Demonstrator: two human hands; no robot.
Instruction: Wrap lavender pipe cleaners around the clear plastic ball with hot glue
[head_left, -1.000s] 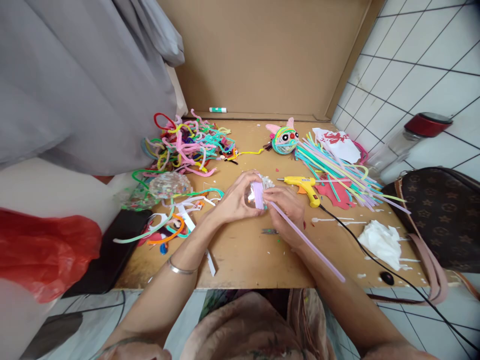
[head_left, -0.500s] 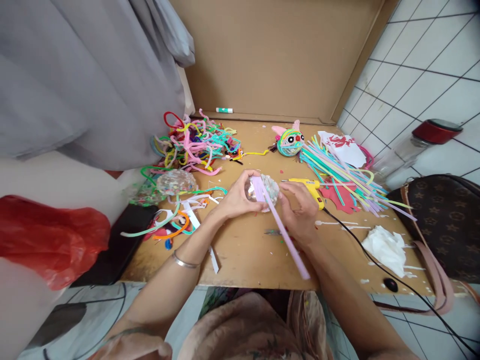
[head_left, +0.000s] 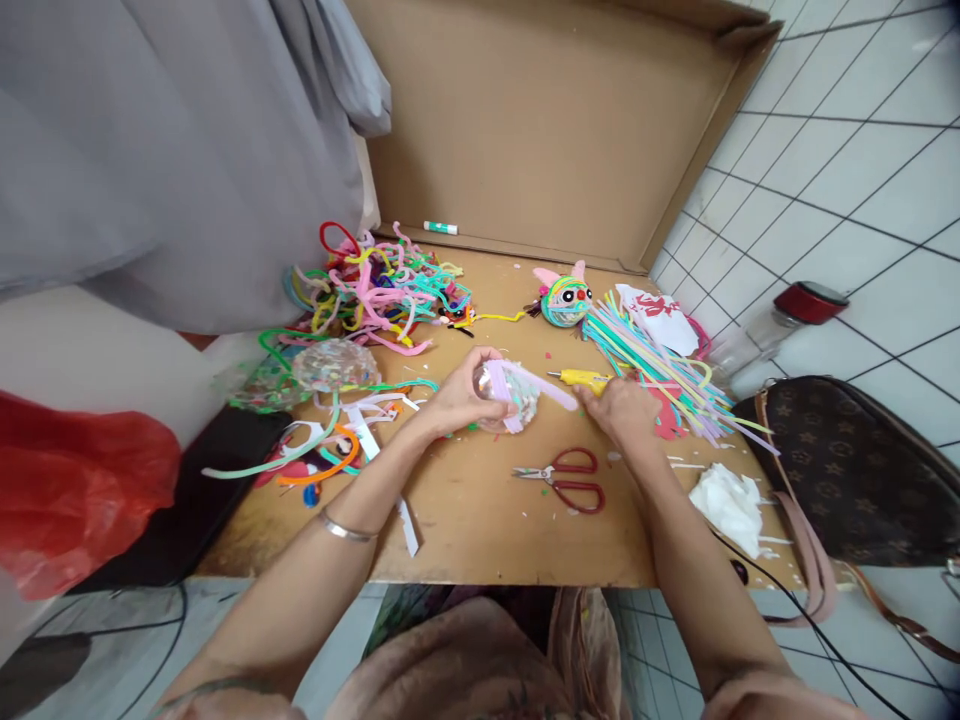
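My left hand grips a clear, roundish ball partly wrapped in lilac strips. From the ball a lilac strip end sticks out to the right. My right hand is over the handle of a yellow glue gun, its fingers curled down on it; the handle is mostly hidden beneath the hand. Red-handled scissors lie partly open on the table between my forearms.
Tangled pipe cleaners lie at the back left, near a clear bumpy ball. A decorated animal-face ball, straight pipe cleaners, crumpled tissue and a brown bag are on the right.
My right hand has moved from beside the ball onto the glue gun. The lilac strip, which hung toward me, now points right. The scissors have come into full view, and the camera view has shifted.
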